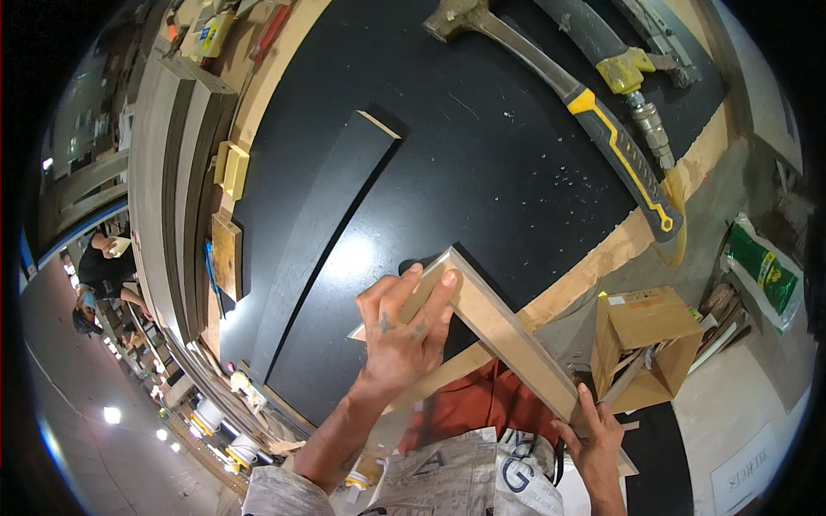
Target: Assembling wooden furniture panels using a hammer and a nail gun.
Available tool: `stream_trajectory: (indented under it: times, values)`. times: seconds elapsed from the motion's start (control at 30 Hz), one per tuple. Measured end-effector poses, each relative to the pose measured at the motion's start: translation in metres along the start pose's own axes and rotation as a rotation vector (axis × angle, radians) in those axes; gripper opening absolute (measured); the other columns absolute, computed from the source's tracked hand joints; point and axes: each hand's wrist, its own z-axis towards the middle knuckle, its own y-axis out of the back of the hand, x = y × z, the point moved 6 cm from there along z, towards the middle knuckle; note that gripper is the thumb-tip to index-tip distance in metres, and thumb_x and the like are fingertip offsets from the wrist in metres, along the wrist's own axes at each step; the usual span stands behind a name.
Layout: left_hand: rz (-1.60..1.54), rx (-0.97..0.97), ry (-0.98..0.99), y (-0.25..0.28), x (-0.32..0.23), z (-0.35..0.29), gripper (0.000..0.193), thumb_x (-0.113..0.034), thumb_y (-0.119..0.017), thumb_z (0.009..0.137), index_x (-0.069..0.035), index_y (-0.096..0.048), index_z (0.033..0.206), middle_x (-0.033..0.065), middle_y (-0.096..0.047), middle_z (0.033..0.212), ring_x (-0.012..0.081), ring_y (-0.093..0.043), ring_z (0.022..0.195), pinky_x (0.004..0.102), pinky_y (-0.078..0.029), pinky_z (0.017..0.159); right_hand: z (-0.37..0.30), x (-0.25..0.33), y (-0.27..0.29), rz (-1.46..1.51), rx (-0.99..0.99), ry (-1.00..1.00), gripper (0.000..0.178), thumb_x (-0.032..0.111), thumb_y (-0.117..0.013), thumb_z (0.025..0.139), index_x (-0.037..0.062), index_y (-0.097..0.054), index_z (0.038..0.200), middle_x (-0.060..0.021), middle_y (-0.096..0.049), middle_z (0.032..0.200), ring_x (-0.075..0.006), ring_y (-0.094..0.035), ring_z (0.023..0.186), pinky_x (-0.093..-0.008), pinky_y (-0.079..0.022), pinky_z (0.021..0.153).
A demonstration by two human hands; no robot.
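My left hand (400, 322) grips the corner where two light wooden strips meet at an angle, near the front edge of the black tabletop (482, 172). One long wooden strip (508, 331) slants from that corner toward the lower right, past the table edge. Its lower end is in my right hand (594, 434), fingers along one side and thumb on the other. The shorter strip lies mostly hidden under my left hand. A dark flat board strip (331, 198) rests on the black surface to the left.
A hammer (615, 150) with a yellow-and-black handle lies at right, beside an air tool (619, 64) with a hose fitting. Stacked grey boards (163, 198) run along the left. A cardboard box (650, 314) of offcuts stands on the floor at right. Far left, a person (105, 271) is visible.
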Motion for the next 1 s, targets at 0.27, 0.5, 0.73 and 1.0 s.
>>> stream_trajectory:
  times: [0.27,0.5,0.73,1.0]
  values:
    - [-0.006,0.040,0.017,0.000,-0.004,0.002,0.049,-0.010,-0.073,0.083,-0.019,-0.066,0.130,0.0128,-0.050,0.131,0.0310,-0.047,0.108,0.0431,-0.037,0.092,0.050,0.020,0.045,-0.064,-0.083,0.288,0.060,0.026,-0.082,0.080,0.0062,-0.062,0.132,-0.0159,-0.059,0.088,-0.0311,-0.058,0.082,-0.0383,-0.047,0.071]
    - [-0.033,0.004,0.027,-0.001,0.001,-0.001,0.049,-0.011,-0.072,0.084,-0.021,-0.065,0.132,0.0122,-0.050,0.131,0.0319,-0.047,0.111,0.0446,-0.038,0.092,0.266,0.155,0.142,-0.261,-0.931,0.578,0.044,0.015,-0.072,0.090,-0.0011,-0.057,0.128,-0.0181,-0.060,0.118,-0.0361,-0.059,0.108,-0.0457,-0.046,0.095]
    - [-0.048,0.001,0.019,0.005,0.000,0.003,0.051,-0.013,-0.071,0.083,-0.021,-0.064,0.133,0.0118,-0.051,0.131,0.0317,-0.047,0.110,0.0448,-0.039,0.091,0.311,0.194,0.175,-0.503,-0.698,0.568,0.040,0.019,-0.071,0.087,-0.0026,-0.053,0.115,-0.0225,-0.066,0.106,-0.0395,-0.065,0.102,-0.0501,-0.053,0.084]
    - [0.020,-0.017,0.025,0.015,0.008,-0.006,0.040,-0.018,-0.070,0.085,-0.018,-0.068,0.125,0.0145,-0.056,0.132,0.0352,-0.052,0.110,0.0489,-0.044,0.091,0.180,0.196,0.165,-0.191,-0.037,0.654,0.042,0.034,-0.067,0.094,-0.0018,-0.054,0.112,-0.0235,-0.062,0.089,-0.0455,-0.064,0.082,-0.0496,-0.051,0.069]
